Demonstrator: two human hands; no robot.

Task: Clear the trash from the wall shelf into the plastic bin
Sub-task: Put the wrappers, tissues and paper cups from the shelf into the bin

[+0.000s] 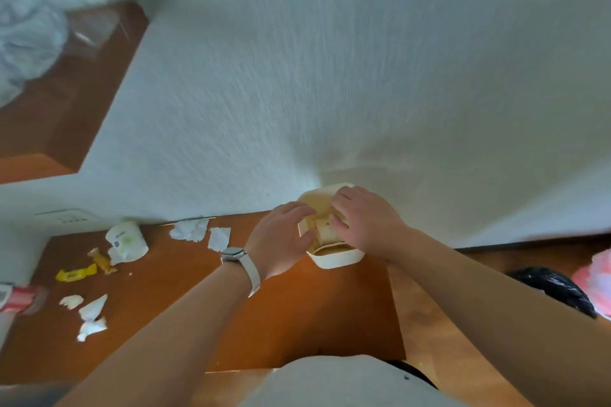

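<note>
At the back of the wooden shelf [185,314], right by the white wall [330,76], sits a white food box [334,258] with its lid partly up. The left hand [281,238], with a watch [233,254] on its wrist, grips the box's left side. The right hand [367,221] curls its fingers over the lid. Off to the left lie a tipped paper cup [127,241], crumpled tissues [191,230] and a yellow wrapper [74,273].

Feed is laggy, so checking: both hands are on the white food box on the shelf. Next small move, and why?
Probably press the lid shut before lifting: left hand and right hand both grip the food box, whose lid stands half open, so contents could spill.
</note>
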